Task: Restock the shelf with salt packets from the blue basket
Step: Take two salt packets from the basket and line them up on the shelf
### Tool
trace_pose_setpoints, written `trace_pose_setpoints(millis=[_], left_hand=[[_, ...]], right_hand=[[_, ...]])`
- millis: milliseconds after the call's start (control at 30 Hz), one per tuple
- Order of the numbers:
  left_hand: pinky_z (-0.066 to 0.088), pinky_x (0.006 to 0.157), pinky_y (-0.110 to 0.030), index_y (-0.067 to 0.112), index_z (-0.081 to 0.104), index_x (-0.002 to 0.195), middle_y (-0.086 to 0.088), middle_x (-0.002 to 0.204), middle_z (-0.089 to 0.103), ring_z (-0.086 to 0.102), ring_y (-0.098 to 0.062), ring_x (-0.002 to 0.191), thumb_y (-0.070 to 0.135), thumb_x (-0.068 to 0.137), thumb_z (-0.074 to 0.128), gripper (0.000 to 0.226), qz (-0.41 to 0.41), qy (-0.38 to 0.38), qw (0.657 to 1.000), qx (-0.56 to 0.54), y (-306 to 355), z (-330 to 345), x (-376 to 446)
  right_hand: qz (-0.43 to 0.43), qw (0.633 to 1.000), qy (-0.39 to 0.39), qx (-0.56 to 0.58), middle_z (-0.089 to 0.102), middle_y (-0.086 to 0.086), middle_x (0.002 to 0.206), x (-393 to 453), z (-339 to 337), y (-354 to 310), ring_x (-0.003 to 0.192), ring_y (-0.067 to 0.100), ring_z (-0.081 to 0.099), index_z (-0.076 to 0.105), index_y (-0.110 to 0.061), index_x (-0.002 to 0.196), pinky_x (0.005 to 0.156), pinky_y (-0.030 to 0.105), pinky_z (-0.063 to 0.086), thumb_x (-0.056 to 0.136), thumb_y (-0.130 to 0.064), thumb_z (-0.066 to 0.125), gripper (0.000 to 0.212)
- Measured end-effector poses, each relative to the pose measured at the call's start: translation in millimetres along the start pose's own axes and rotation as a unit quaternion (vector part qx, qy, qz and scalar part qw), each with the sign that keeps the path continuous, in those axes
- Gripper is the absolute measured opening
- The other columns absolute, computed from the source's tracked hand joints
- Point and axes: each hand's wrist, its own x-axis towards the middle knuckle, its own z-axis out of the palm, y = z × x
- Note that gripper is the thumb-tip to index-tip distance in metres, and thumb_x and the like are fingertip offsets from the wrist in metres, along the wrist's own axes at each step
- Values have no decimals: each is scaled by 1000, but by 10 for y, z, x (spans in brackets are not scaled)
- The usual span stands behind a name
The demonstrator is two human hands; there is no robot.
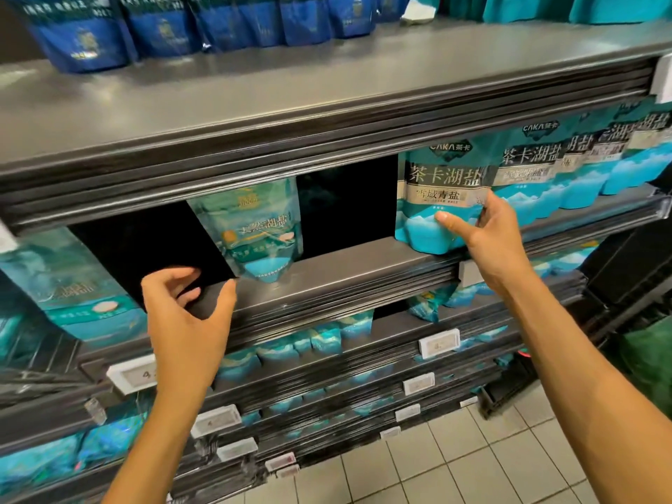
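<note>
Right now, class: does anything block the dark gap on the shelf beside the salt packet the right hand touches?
Nothing visible does. The gap left of the salt packet under the right hand looks open; its depth is too dark to judge.

Setting: retail shop aisle | Evidence: tiered metal shelves [327,114] stocked with rows of identical salt packets [442,198]; price tags [439,343] clipped on shelf edges; tiled floor [472,463]

The price tags [132,374] are too blurred to read, and the dark blue packets [83,34] are cut off by the top edge.
</note>
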Motion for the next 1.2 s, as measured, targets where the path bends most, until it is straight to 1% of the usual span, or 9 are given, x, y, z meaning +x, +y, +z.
trace_pose_setpoints(millis=[233, 367, 467, 600, 767, 867, 967, 1033, 1200], left_hand=[[51, 75, -32, 37, 51, 104, -3, 99, 61, 63, -19, 90, 31, 93, 70, 23, 50, -54, 997, -27, 223, 181, -294], [50, 68, -22, 30, 54, 97, 10, 87, 61, 61, -13, 77, 31, 94, 65, 11, 69, -147, 985, -56, 470, 485, -357], [51, 74, -21, 26, 57, 108, 9, 99, 63, 63, -8, 89, 36, 92, 63, 20, 95, -230, 967, -56, 695, 834, -348], [47, 90, -18, 19, 52, 128, 6, 123, 58, 55, -1, 111, 35, 90, 74, 47, 34, -327, 945, -5, 1064, 1480, -108], [48, 68, -9, 22, 73, 107, 10, 96, 72, 66, 7, 76, 35, 83, 83, 30, -111, -445, 888, 34, 1291, 2087, 358], [41, 50, -1, 17, 68, 121, 13, 91, 66, 60, 17, 57, 26, 86, 80, 39, -185, -495, 849, -11, 1239, 2234, 445], [48, 73, -5, 17, 69, 126, 2, 125, 69, 66, 9, 78, 30, 85, 80, 44, -181, -503, 845, -8, 1149, 2373, 453], [49, 102, -27, 18, 70, 124, -1, 129, 69, 69, -10, 102, 40, 79, 83, 51, -179, -472, 863, 14, 1138, 2455, 424], [53, 100, -43, 23, 59, 121, -2, 125, 70, 68, -21, 104, 53, 73, 84, 62, -128, -419, 897, 61, 1214, 2608, 329]], right_hand=[[-7, 1000, 17, -14, 71, 1, 121, -62, 38, 14, 114, 15, 67, 62, -14, 123, 100, 32, 53, 89, -13, 74, 37], [-6, 999, 25, -35, 71, -4, 119, -102, 9, -22, 110, 6, 67, 60, -12, 125, 93, 20, 54, 90, -13, 75, 38], [-1, 999, 26, -44, 71, -7, 116, -127, -8, -53, 105, 2, 68, 59, -9, 124, 89, 18, 55, 90, -10, 74, 37], [0, 998, 23, -65, 72, -2, 115, -150, -12, -83, 103, 5, 69, 59, -5, 123, 91, 22, 56, 88, -6, 76, 39], [3, 992, 44, -120, 70, 7, 105, -191, -63, -104, 92, 11, 66, 58, -2, 119, 84, 28, 57, 82, -11, 82, 45], [-1, 979, 83, -189, 55, -11, 83, -215, -102, -72, 74, -3, 52, 56, -10, 111, 65, 10, 44, 80, -20, 85, 44], [-9, 975, 117, -188, 55, -16, 88, -249, -137, -29, 79, -7, 55, 57, -12, 112, 70, 9, 46, 79, -18, 86, 45], [-16, 972, 146, -184, 63, -2, 97, -278, -166, -14, 85, 8, 59, 59, -6, 116, 79, 20, 52, 80, -16, 85, 45], [-30, 955, 232, -181, 63, 10, 106, -349, -275, 2, 92, 17, 61, 59, -4, 115, 87, 39, 54, 96, -6, 61, 19]])
